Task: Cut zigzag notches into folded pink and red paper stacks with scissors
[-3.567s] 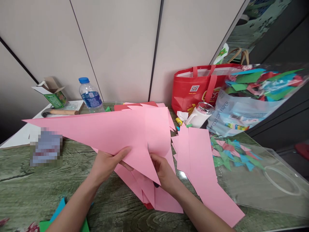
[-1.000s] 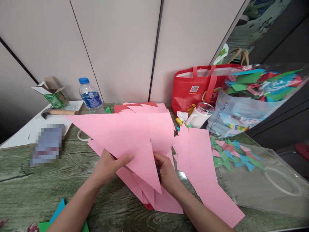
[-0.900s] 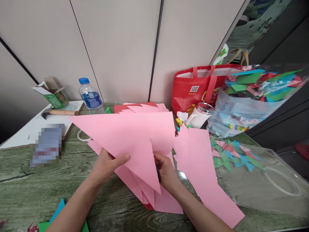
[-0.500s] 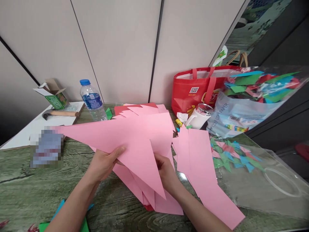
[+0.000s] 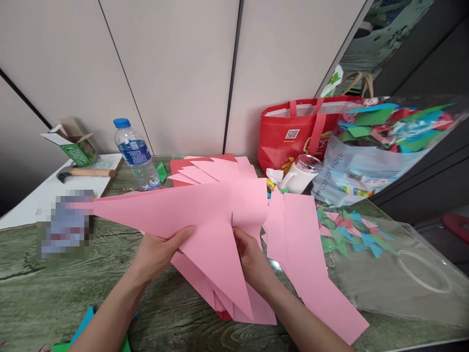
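Note:
My left hand (image 5: 165, 249) grips a large folded pink paper sheet (image 5: 205, 215), its thumb on top and its fingers underneath. A cut runs up this sheet from the lower edge, leaving a long pointed flap. My right hand (image 5: 251, 252) is closed at the cut, partly behind the flap. It seems to hold scissors, mostly hidden; only a thin dark sliver like a blade (image 5: 231, 218) shows at the top of the cut. Beneath and behind lies a pile of pink pointed papers (image 5: 205, 168) with red ones. Further pink sheets (image 5: 304, 234) lie to the right.
A water bottle (image 5: 135, 154), hammer (image 5: 88, 172) and small open box (image 5: 78, 149) stand at the back left. Back right are a red bag (image 5: 282, 132), a white mug (image 5: 302, 173) and a plastic bag of coloured scraps (image 5: 366, 161). Paper scraps (image 5: 348, 232) lie on clear plastic.
The folded pink sheet has shifted slightly down and right in the hands, and its right part has tilted. Both hands keep their grip. The whole view has moved a little.

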Action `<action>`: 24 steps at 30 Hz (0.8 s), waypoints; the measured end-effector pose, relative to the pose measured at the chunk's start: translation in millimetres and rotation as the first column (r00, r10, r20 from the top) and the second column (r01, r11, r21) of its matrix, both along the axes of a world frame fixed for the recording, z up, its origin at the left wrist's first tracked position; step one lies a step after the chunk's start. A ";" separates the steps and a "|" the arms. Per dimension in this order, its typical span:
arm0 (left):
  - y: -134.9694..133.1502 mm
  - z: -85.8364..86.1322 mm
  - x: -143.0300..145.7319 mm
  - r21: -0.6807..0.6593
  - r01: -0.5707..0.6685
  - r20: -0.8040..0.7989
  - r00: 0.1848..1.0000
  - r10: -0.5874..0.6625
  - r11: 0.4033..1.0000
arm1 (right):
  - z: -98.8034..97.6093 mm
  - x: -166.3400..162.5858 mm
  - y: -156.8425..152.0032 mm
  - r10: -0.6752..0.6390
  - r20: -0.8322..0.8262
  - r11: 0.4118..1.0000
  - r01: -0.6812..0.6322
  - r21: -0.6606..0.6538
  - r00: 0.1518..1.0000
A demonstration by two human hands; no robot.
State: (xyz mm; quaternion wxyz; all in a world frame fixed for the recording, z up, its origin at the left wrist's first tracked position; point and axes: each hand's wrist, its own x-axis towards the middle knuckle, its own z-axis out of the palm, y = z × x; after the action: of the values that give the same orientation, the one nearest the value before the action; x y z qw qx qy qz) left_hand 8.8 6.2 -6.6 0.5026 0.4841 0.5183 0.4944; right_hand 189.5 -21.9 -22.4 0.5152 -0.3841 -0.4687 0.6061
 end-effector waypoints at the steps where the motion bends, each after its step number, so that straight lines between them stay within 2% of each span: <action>1: -0.1 0.0 0.0 -0.002 -0.009 0.002 1.000 0.009 1.000 | -0.4 0.1 -0.1 -0.004 0.002 1.000 0.004 0.005 1.000; 12: 0.2 -2.5 -1.7 0.016 -0.012 0.016 1.000 0.012 1.000 | -2.7 1.8 -0.5 -0.037 0.043 0.999 0.037 0.016 0.998; 24: -1.7 2.8 1.2 0.010 -0.015 0.007 1.000 0.015 1.000 | -0.4 -0.4 -0.6 -0.076 0.086 0.997 0.076 -0.001 0.993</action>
State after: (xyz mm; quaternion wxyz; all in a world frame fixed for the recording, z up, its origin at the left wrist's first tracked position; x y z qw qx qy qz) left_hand 10.0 4.5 -3.8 0.4983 0.4809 0.5178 0.5022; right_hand 189.0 -22.5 -22.8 0.5166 -0.4283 -0.4742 0.5699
